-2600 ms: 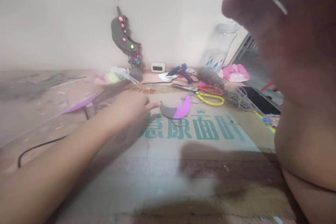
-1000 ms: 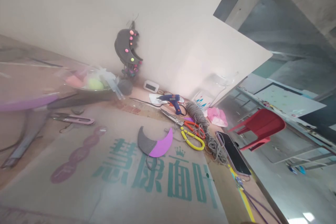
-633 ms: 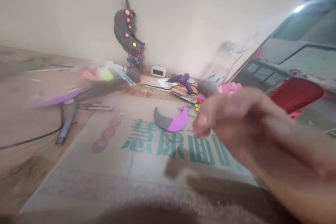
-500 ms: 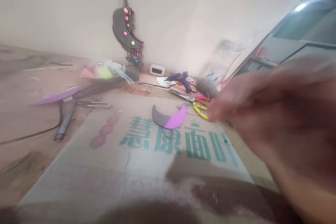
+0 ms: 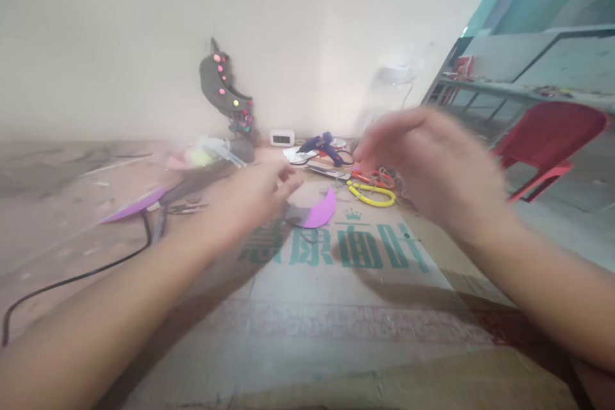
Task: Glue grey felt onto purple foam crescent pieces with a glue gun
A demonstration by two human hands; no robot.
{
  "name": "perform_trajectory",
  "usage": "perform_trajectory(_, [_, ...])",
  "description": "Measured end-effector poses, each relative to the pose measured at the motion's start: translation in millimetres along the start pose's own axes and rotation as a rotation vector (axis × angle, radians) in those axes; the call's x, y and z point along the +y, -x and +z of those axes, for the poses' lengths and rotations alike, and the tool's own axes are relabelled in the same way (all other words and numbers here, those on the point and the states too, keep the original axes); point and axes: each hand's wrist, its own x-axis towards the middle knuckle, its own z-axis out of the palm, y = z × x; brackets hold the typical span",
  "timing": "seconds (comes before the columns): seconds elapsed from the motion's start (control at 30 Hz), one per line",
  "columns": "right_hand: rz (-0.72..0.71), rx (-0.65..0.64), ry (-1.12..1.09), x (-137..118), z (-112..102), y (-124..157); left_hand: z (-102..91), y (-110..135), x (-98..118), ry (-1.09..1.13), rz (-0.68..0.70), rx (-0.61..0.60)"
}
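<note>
A flat crescent piece (image 5: 314, 214), half grey and half purple, lies on a cardboard sheet (image 5: 336, 307) printed with green characters. My left hand (image 5: 254, 195) reaches across the sheet, its fingertips just left of the crescent. They are smeared by motion, so its grip is unclear. My right hand (image 5: 427, 163) hovers above the sheet, to the right of the crescent and over the yellow-handled scissors (image 5: 369, 194). Its fingers are loosely bent and apart, with nothing seen in them.
Along the wall stand a grey crescent ornament with coloured beads (image 5: 221, 86), a small white clock (image 5: 282, 137) and a blue glue gun (image 5: 321, 143). Orange-handled scissors (image 5: 369, 177) lie nearby. A purple sheet (image 5: 134, 206) and black cable (image 5: 72, 278) lie left. A red chair (image 5: 548, 138) stands right.
The camera swung right and back. My left arm has come back into view beside the crescent. My right hand has moved away from the camera, out over the scissors.
</note>
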Motion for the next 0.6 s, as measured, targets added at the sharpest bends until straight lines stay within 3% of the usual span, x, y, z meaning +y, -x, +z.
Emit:
perform_trajectory(0.1, [0.035,-0.193,0.249,48,17,7,25.3,7,-10,-0.254,0.035,-0.049])
perform_trajectory(0.17, [-0.066,-0.281,0.438,76,25,16,37.3,9,-19,-0.327,0.058,-0.062])
perform_trajectory(0.3, [-0.119,-0.480,0.679,100,33,26,45.5,11,-34,-0.267,0.072,-0.111])
perform_trajectory(0.4, [-0.127,-0.520,0.690,102,35,29,49.4,13,-40,-0.035,0.000,-0.095])
perform_trajectory(0.5, [-0.157,-0.485,0.649,103,36,31,54.5,14,-40,0.390,-0.109,-0.054])
perform_trajectory(0.6, [-0.185,-0.453,0.622,102,35,29,55.9,13,-33,0.806,-0.122,-0.003])
